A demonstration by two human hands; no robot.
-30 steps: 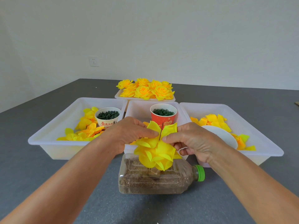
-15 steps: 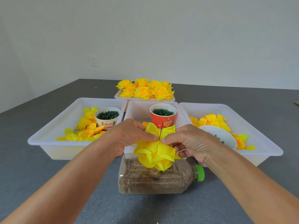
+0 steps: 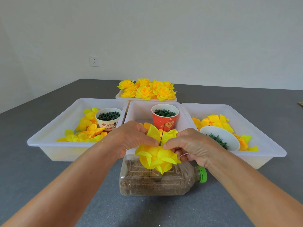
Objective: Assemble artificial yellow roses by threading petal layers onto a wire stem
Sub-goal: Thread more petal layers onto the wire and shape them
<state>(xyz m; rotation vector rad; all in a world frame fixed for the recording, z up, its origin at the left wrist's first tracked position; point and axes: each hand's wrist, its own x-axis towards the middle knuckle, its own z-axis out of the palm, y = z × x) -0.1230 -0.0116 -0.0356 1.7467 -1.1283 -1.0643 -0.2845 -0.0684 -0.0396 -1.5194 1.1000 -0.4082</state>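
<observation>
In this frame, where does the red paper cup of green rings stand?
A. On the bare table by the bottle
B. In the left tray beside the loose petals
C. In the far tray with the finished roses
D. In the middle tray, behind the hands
D: the red paper cup stands inside the middle tray, just beyond the wire stem.

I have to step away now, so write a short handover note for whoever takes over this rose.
Left hand and right hand each pinch the yellow petal layers on either side of the wire stem.
The stem stands over the sand-filled bottle, its tip poking above the petals.
Done: several layers threaded; finished roses fill the far tray.
Left: seat this layer, add more from the side trays.
</observation>
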